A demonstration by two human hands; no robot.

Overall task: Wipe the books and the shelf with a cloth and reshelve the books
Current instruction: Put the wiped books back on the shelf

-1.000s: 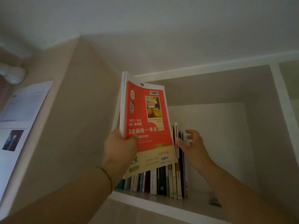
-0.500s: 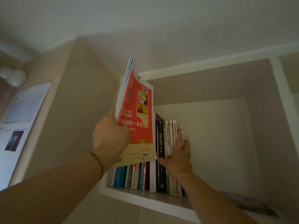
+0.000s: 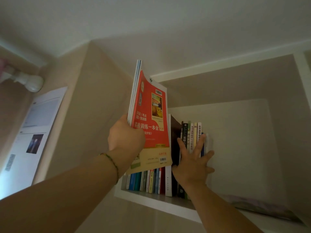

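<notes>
Reaching up to a high alcove shelf (image 3: 156,201), the person is at the reshelving step. The left hand (image 3: 125,134) grips a thin bundle of workbooks, the red workbook (image 3: 151,118) outermost, fingers curled round the lower edge, and holds it upright and a little tilted in front of the left half of the row of books (image 3: 157,181) standing there. The right hand (image 3: 191,163) lies flat with fingers spread against the spines at the right end of that row, pressing rather than holding anything. A dark gap shows just beside the red cover, between a white spine and a black one. I would judge the next move to be sliding the bundle into that gap while the right hand keeps the books from toppling. Something pale and soft lies on the shelf to the right, possibly the cloth (image 3: 257,206), though the light is too dim to be sure.
</notes>
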